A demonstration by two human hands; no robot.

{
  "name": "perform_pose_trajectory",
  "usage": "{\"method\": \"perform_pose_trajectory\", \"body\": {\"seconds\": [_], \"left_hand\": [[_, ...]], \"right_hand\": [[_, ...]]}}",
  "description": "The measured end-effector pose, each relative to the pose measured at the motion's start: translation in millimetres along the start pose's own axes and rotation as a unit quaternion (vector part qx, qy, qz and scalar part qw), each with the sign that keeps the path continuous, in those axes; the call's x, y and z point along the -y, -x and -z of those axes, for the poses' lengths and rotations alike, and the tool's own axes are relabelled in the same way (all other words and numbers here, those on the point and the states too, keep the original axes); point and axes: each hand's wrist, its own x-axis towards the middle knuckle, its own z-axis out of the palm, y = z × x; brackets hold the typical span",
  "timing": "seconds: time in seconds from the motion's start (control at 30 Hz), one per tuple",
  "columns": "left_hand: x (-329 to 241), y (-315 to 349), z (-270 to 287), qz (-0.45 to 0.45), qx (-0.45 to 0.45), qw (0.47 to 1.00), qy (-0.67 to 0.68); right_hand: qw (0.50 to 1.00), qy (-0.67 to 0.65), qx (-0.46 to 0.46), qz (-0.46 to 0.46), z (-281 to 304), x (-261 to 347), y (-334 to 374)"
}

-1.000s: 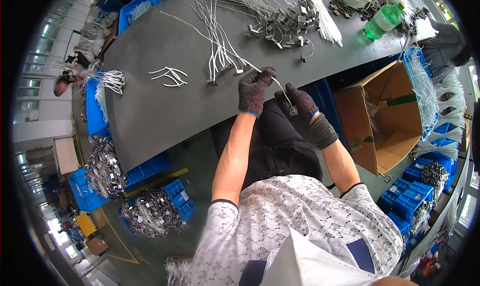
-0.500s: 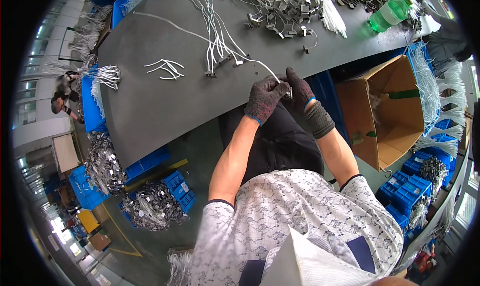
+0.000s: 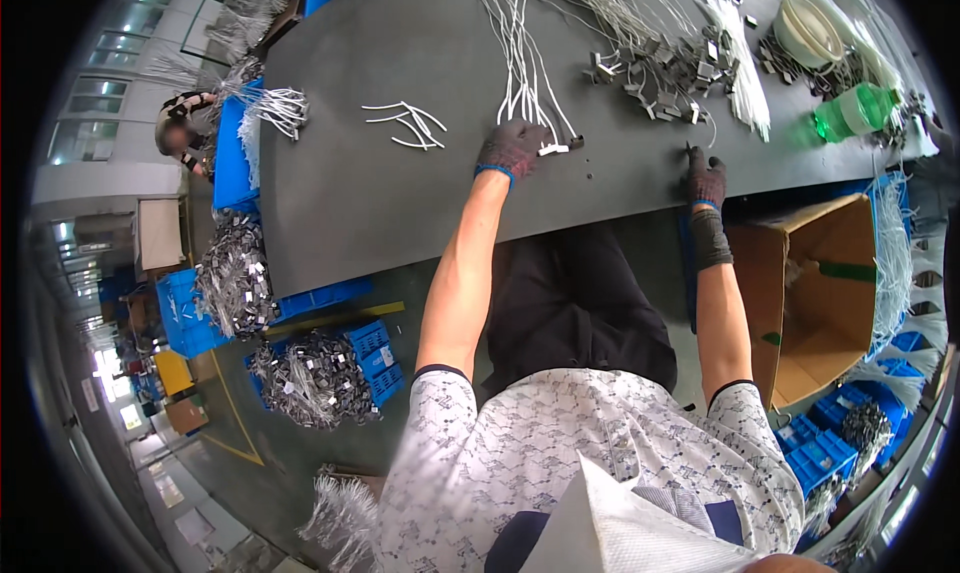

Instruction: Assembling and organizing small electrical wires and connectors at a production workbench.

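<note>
My left hand (image 3: pixel 515 147), in a dark knit glove with a blue cuff, rests at the near ends of a bunch of white cables (image 3: pixel 517 68) on the table. Its fingers are curled round a cable end and hide part of it. Beside those fingertips lie small dark and white connectors (image 3: pixel 562 148). My right hand (image 3: pixel 706 180), gloved alike, hovers at the table's near edge with fingers apart and nothing visible in it. Beyond it is a heap of cables with dark metal-like connectors (image 3: pixel 665 78). Several short white cable pieces (image 3: pixel 408 125) lie to the left.
The dark table (image 3: pixel 360 203) has a curved edge. At right are a green bottle (image 3: pixel 855 114), a pale bucket (image 3: pixel 808 30) and an open cardboard box (image 3: pixel 825 303). Blue crates (image 3: pixel 375 358) of parts stand on the floor. Another person (image 3: pixel 182 128) is at far left.
My hands have parted: the left moved forward to the cable bunch, the right moved right. The cable they held together now lies by the bunch. The view has shifted.
</note>
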Motion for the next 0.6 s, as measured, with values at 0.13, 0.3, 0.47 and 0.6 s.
{"method": "perform_pose_trajectory", "body": {"seconds": [0.13, 0.3, 0.47, 0.6], "left_hand": [[44, -27, 43, -0.11, -0.223, 0.949, -0.193], [62, -63, 92, 0.072, -0.332, 0.899, -0.277], [74, -95, 105, 0.202, -0.305, 0.885, -0.288], [113, -128, 114, 0.214, -0.272, 0.894, -0.284]], "right_hand": [[0.996, -0.022, 0.084, -0.022, -19, 10, -30], [0.993, -0.082, 0.064, -0.051, -27, 6, -32], [0.987, -0.095, 0.102, -0.075, -30, 20, -47], [0.724, -0.581, 0.175, -0.33, -14, 34, -23]]}}
